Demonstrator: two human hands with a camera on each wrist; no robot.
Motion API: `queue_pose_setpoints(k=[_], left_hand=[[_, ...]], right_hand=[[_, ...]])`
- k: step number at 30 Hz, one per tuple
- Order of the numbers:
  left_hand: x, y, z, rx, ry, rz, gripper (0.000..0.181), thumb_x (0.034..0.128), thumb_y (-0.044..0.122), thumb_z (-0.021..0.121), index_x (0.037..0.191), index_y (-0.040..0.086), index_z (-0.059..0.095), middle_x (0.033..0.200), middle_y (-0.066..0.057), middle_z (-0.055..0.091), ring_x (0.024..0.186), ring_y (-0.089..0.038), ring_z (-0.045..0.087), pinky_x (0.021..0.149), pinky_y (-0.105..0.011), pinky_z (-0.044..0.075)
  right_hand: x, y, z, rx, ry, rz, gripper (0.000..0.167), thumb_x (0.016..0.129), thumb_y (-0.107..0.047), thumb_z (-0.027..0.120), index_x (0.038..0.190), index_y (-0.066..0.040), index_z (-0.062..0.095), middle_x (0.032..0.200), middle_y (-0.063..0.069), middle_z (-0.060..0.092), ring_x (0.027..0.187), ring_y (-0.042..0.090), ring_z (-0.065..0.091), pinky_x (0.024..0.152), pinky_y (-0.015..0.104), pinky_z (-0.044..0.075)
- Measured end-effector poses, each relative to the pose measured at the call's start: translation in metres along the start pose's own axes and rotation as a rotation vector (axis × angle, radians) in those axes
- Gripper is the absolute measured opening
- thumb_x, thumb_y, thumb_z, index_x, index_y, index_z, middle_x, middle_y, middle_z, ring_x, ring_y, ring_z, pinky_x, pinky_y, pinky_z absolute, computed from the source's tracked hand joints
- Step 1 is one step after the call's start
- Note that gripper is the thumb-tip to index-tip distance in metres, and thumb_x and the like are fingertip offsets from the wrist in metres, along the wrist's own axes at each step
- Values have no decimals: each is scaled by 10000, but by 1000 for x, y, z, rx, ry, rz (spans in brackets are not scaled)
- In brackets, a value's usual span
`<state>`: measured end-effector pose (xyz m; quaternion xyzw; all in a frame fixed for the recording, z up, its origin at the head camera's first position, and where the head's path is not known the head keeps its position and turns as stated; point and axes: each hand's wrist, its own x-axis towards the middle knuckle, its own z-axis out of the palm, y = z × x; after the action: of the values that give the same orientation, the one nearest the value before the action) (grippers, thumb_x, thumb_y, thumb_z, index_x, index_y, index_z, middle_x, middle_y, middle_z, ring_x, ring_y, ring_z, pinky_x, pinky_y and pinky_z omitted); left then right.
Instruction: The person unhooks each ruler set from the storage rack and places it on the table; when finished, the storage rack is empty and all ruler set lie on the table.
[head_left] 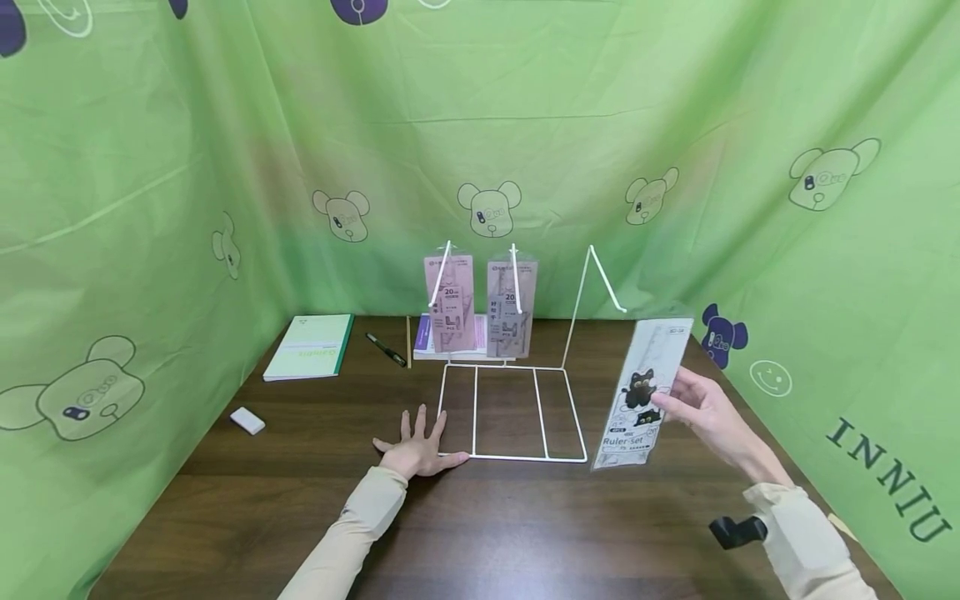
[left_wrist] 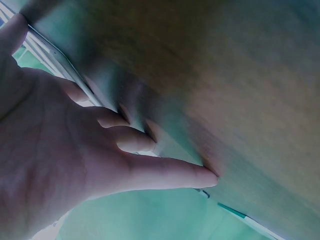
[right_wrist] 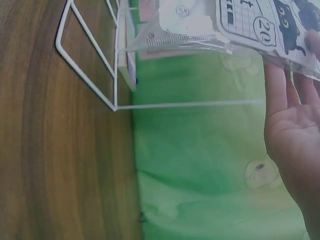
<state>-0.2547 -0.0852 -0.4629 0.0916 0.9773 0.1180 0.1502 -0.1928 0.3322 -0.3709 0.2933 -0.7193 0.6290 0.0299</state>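
While fingers (head_left: 675, 407) pinch the ruler set's (head_left: 637, 402) edge — the rack (head_left: 510, 457) lies near.

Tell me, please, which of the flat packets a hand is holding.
The white packet with black cats, in the right hand; the pink packet and greyish packet hang on the rack.

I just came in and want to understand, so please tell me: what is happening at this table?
A person's right grip holds a packaged ruler set to the right of a white wire rack, not hung on it. The left grip rests spread on the table, thumb at the rack's front left corner. A pink packet and a grey packet hang on the rack's left and middle hooks.
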Motion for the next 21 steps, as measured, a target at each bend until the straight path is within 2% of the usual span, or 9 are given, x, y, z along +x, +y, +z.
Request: queue_pose_setpoints(k=[3,6,8,10,13,15,18,21], left_hand=[[4,-1,3,-4,0,-5,968,798,791,451,1545,233,192,1600,-117,52,1447,-385,4,886,-841,90],[7,-3,4,3,-2,-11,982,789,807,439,1550,248,168,1603,-111,32,1448,-379,-15,881,-844,83],[11,-4,7,6,-8,-15,991,782,818,429,1554,265,146,1607,-98,8,1449,-369,-41,883,-844,70],[11,-4,7,4,-5,-14,992,781,818,433,1554,262,153,1607,-100,11,1449,-371,-36,883,-843,79],[12,-5,9,3,-7,-15,993,781,814,437,1554,261,151,1608,-97,6,1449,-368,-43,890,-839,83],[10,-4,8,6,-3,-13,981,790,799,448,1551,246,171,1605,-107,25,1449,-374,-25,890,-838,96],[8,-2,7,4,4,-5,958,806,766,475,1545,225,197,1601,-118,49,1447,-384,-7,890,-836,112],[9,-3,7,-6,17,1,952,806,753,494,1544,224,206,1601,-121,56,1445,-392,-6,886,-838,111]], right_hand=[[-4,11,-12,152,-13,-23,472,944,164,368,1341,-53,503,1194,71,646,1006,188,657,779,302,539],[-7,25,-22,197,-13,37,480,956,157,335,1331,-90,504,1184,63,647,1010,182,652,795,303,536],[-8,33,-27,159,2,144,406,979,101,363,1337,-58,471,1160,49,656,994,188,656,804,326,537],[-8,41,-29,90,24,295,364,1000,11,414,1364,15,403,1125,54,664,976,205,661,818,363,535],[-7,53,-26,-47,41,531,531,993,-134,506,1385,146,282,1088,91,663,957,234,658,839,412,525],[-6,64,-22,-109,38,648,604,975,-163,537,1383,183,257,1047,119,662,935,253,654,832,432,523],[-5,80,-15,-195,53,758,576,948,-164,571,1337,186,331,980,108,661,893,236,644,817,442,521],[-3,92,-8,-229,100,808,451,928,-130,586,1237,161,434,902,93,654,826,215,641,774,432,532]])
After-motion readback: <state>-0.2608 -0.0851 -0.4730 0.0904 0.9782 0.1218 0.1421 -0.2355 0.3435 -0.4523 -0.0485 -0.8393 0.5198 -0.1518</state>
